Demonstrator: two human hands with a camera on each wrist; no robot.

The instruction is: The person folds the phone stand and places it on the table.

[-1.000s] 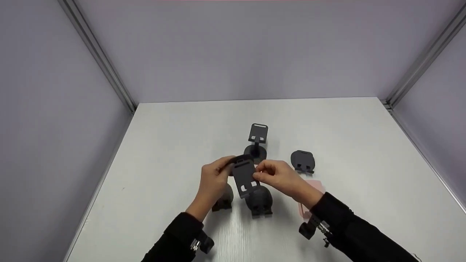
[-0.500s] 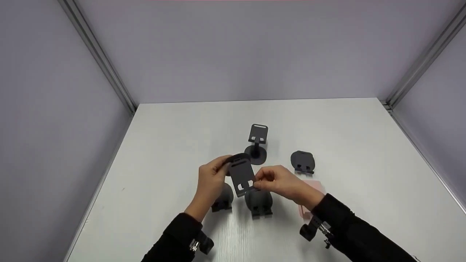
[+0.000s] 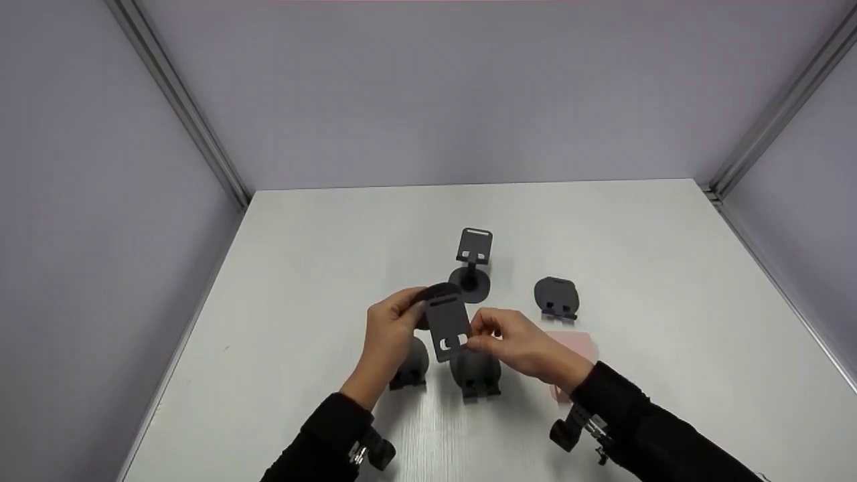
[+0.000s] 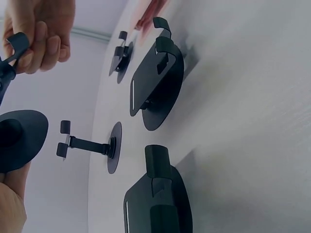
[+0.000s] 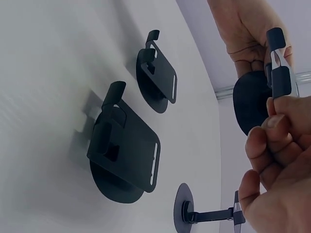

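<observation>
Above the table's middle, both hands hold one black phone stand. My left hand grips its round base, fingers curled round the disc's edge. Fingertips of my right hand pinch the lower right edge of the slotted support plate. The plate is tilted up away from the base. In the left wrist view the right hand shows at top left. In the right wrist view the left hand is behind the base.
On the white table an unfolded stand stands upright behind the hands. Folded stands lie at the right, below the hands and under the left wrist. A pink object lies beneath the right forearm. Grey walls enclose three sides.
My right hand has slid down to the plate's lower edge and the plate has swung slightly more upright. The left hand has kept hold of the base.
</observation>
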